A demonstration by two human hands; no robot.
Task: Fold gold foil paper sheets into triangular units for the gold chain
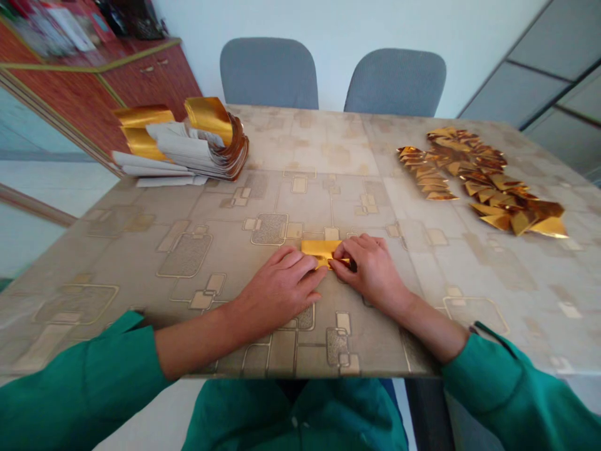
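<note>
The green jacket [300, 419] lay nearest the camera, just beyond the near edge of the table [323, 207], with both forearms reaching in over that edge. The gold paper [319, 248] rested on the tabletop, nearer the near edge than the far one and roughly midway between the left and right edges. Its long axis ran left to right, about parallel to the near edge, so each hand had one end of it.

Neither hand was nearer, for both touched the paper. The left hand [285, 275] covered the left end, its fingers close together and their tips on the gold; whether the thumb gripped from beneath could not be told. The right hand [373, 269] had its thumb and forefinger pinched on the near side of the right end. The paper's far strip lay exposed, just beyond the fingertips.

Toward the far left corner stood a curled stack of sheets [188, 153], gold and pale grey. Toward the far right corner lay a heap of folded gold pieces [504, 188], well apart from the right hand.
</note>
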